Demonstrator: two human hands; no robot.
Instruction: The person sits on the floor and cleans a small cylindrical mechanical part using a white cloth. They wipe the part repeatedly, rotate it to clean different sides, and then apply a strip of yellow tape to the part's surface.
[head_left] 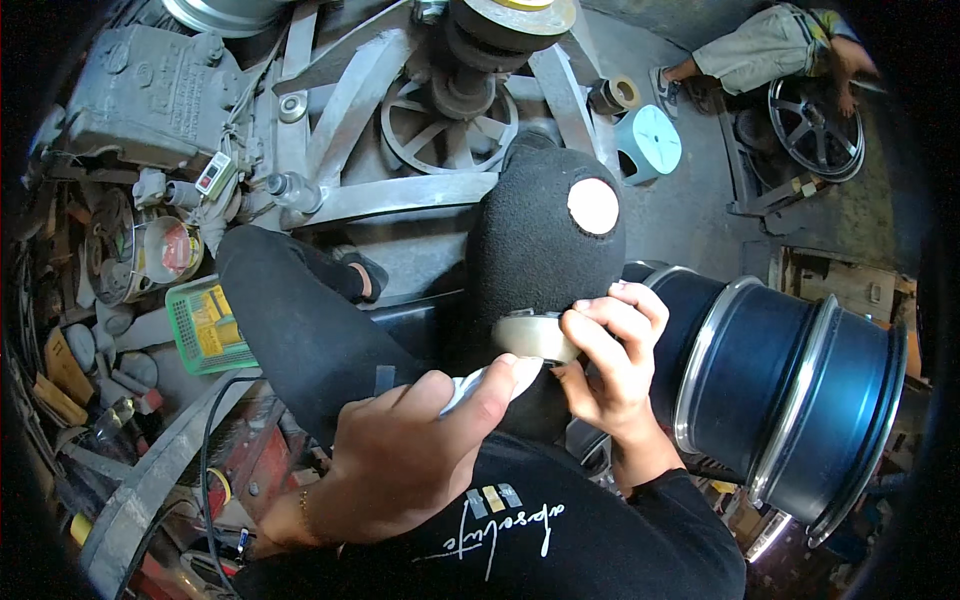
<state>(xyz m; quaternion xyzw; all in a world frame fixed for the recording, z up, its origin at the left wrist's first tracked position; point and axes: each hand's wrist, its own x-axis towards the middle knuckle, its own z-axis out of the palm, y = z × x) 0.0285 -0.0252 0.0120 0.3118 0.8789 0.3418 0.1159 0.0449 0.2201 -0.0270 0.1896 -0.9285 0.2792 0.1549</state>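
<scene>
Between my hands, just above my lap, is a small round cap (528,337), pale and silvery with a dark rim. My right hand (617,350) pinches its right edge with thumb and fingers. From the lower left, my left hand (410,440) is closed around a folded white piece, cloth or paper (468,386), and presses it at the cap's near edge. Whether the white piece is cloth or paper I cannot tell. On my dark-clad knee (545,250), beyond the cap, is a round white spot (594,206).
Dark wheel rims (790,390) with polished lips lie stacked at my right. Ahead is a grey metal frame (400,200) with a spoked wheel (450,125). A green basket (208,325) sits at the left. Far right, another person (765,50) reaches toward a spoked rim (815,130).
</scene>
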